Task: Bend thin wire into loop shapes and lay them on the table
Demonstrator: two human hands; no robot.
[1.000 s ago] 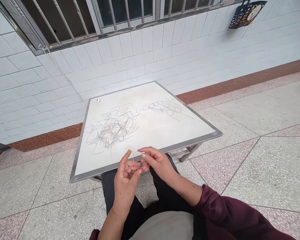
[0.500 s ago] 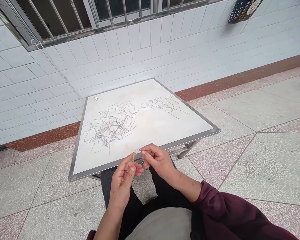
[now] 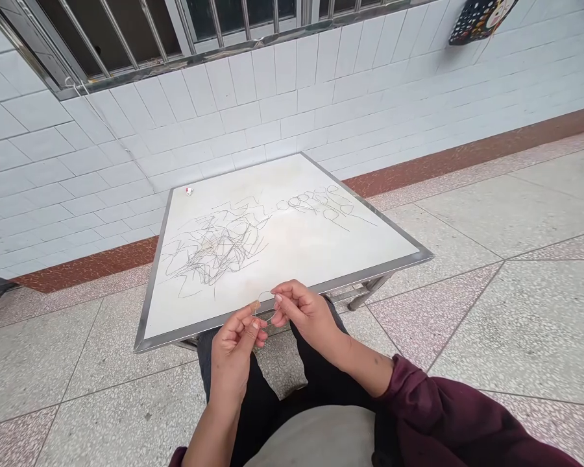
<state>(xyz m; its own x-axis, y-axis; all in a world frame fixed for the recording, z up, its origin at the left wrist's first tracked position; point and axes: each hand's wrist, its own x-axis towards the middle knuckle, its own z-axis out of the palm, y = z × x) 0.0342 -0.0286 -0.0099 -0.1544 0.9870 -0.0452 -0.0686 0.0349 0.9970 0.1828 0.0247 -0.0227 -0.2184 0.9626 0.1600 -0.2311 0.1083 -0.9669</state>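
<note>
A thin wire (image 3: 265, 292), bent into a loop, spans the gap between my two hands just off the table's front edge. My left hand (image 3: 238, 337) pinches its lower left part between thumb and fingers. With thumb and index finger, my right hand (image 3: 304, 311) grips the other side of the loop. On the white table (image 3: 292, 250) lies a tangled spread of thin dark wires (image 3: 219, 246) at the left. Several wires with looped ends (image 3: 316, 200) lie at the back right of the table.
A small red and white object (image 3: 189, 191) sits at the table's back left corner. Behind the table stands a white tiled wall (image 3: 224, 130) with a barred window (image 3: 175, 32). A dark patterned bag (image 3: 481, 21) hangs at the upper right.
My left hand has shifted slightly left and its index finger has curled in from its raised position. The wire loop has changed shape between the hands. My right hand has hardly moved.
</note>
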